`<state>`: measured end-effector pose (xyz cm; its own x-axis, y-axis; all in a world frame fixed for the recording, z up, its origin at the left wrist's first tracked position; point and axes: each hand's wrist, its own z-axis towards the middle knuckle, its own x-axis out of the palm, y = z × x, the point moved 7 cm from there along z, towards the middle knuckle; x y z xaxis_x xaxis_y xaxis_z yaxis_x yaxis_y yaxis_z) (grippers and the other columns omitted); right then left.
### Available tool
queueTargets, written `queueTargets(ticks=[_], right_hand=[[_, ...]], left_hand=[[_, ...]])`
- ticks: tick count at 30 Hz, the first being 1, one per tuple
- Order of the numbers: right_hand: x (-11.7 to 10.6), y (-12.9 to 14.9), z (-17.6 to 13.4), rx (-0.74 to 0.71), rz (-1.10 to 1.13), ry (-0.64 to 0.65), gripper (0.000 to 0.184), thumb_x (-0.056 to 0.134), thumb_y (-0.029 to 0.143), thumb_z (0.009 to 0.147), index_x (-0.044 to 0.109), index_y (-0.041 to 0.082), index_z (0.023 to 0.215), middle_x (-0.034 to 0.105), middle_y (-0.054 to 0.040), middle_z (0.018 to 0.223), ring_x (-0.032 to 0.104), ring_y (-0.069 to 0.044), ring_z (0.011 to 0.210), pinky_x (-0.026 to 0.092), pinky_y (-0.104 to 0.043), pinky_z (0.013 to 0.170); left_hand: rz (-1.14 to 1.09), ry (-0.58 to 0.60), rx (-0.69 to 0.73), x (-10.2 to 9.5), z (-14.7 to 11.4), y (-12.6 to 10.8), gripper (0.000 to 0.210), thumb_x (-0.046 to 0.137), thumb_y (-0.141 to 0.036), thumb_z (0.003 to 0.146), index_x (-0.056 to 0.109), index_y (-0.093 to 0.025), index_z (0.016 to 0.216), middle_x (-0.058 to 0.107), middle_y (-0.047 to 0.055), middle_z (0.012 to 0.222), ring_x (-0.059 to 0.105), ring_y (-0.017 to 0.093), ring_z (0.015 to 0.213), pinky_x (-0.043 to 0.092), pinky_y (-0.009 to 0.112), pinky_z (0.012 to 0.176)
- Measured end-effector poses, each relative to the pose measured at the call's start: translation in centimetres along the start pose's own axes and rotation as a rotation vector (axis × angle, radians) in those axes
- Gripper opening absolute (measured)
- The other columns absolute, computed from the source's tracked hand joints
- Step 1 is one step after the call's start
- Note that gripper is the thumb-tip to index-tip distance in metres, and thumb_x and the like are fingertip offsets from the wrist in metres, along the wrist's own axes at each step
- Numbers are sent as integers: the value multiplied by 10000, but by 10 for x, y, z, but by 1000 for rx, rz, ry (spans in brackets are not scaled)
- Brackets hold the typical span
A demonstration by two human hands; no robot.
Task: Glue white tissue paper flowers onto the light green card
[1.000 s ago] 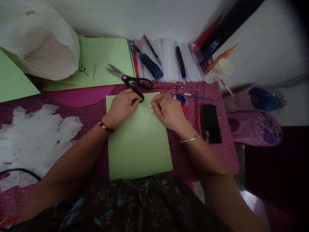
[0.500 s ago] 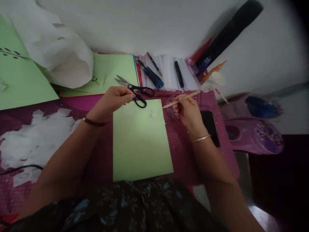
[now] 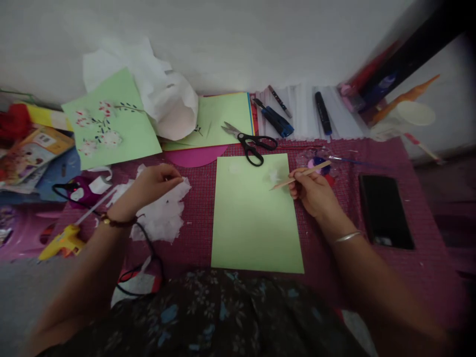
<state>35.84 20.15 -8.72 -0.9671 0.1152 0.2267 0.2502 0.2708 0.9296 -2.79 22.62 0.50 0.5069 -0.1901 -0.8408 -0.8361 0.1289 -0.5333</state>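
Note:
My right hand [image 3: 312, 191] pinches a pale wooden pencil [image 3: 319, 166] above the right edge of a light green sheet [image 3: 256, 223]. The pencil's pointed tip angles down to the left over the sheet, close to a small white tuft [image 3: 274, 175]. My left hand [image 3: 150, 188] hovers over a pile of thin white paper pieces [image 3: 159, 218], its fingers a little apart and nothing visible between them. Black-handled scissors [image 3: 256, 144] lie across the sheet's top edge, blades pointing up and left.
A decorated green card [image 3: 111, 134] leans at left against crumpled white paper [image 3: 174, 99]. A yellow glue gun [image 3: 63, 242] with a dark cord sits far left. Behind the sheet lie a blue cutter knife [image 3: 273, 119] and a black marker [image 3: 323, 114]. A black phone [image 3: 386, 210] rests at right.
My left hand has moved left, from beside the scissors to over the white paper pile. My right hand still holds the pencil, its tip now over the sheet. The view has turned left.

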Motion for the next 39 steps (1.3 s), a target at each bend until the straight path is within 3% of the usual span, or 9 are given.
queueTargets(ticks=[4, 7, 14, 18, 22, 27, 32, 36, 39], right_hand=[[2, 2, -2, -11, 8, 2, 186, 729, 395, 725, 649, 228, 744, 586, 36, 555, 492, -85, 430, 357, -211, 390], [3, 2, -4, -19, 2, -2, 169, 737, 389, 729, 658, 240, 734, 581, 27, 564, 487, -100, 438, 356, -228, 387], [3, 2, -4, -17, 5, -12, 135, 716, 353, 758, 655, 233, 745, 577, 24, 571, 483, -100, 443, 347, -232, 397], [2, 1, -4, -11, 13, 0, 111, 669, 310, 810, 635, 210, 778, 578, 28, 576, 492, -83, 443, 360, -225, 420], [2, 1, -4, -5, 25, 10, 94, 639, 289, 830, 632, 206, 788, 582, 26, 580, 504, -71, 446, 368, -212, 424], [4, 1, -3, -11, 20, 13, 182, 685, 362, 777, 608, 198, 797, 575, 44, 570, 500, -71, 438, 383, -198, 403], [5, 2, -2, -14, 34, 30, 202, 672, 379, 766, 601, 193, 801, 574, 56, 559, 486, -64, 421, 369, -187, 390], [4, 3, -2, -35, 42, 15, 212, 673, 383, 767, 600, 189, 807, 576, 57, 563, 489, -64, 429, 381, -188, 401], [5, 3, -4, -46, 22, 3, 216, 672, 395, 777, 597, 196, 809, 575, 55, 569, 491, -66, 441, 383, -194, 410]], left_hand=[[226, 4, 126, 14, -11, 18, 231, 512, -293, 840, 698, -210, 948, 672, 78, 993, 617, 223, 913, 493, 376, 827], [332, 17, 226, 22, -6, 16, 270, 496, -253, 834, 692, -229, 1018, 627, 106, 1179, 550, 277, 1140, 411, 483, 1017], [234, -9, 196, 18, 0, 8, 157, 535, -294, 827, 631, -211, 734, 629, 113, 1193, 539, 300, 1179, 389, 532, 1041], [-73, -64, 102, 3, -13, -6, 153, 600, -352, 837, 616, -204, 806, 649, 82, 1125, 591, 239, 1082, 471, 427, 944], [-413, -20, -71, 14, -12, -25, 141, 674, -346, 795, 617, -217, 805, 631, 14, 762, 559, 132, 638, 462, 266, 578], [-443, 73, -35, 46, 27, -50, 158, 698, -341, 738, 648, -196, 778, 581, -11, 617, 465, 96, 512, 341, 227, 462], [-568, 24, 17, 63, 76, -77, 325, 735, -271, 690, 653, -186, 992, 584, -20, 645, 509, 113, 537, 386, 245, 504], [-265, -179, 254, 76, 81, -122, 292, 650, -226, 793, 635, -182, 1082, 658, 37, 821, 608, 160, 697, 488, 299, 660], [58, -215, 475, 108, 68, -152, 174, 528, -194, 891, 663, -164, 998, 683, 94, 917, 634, 216, 858, 494, 359, 807]])
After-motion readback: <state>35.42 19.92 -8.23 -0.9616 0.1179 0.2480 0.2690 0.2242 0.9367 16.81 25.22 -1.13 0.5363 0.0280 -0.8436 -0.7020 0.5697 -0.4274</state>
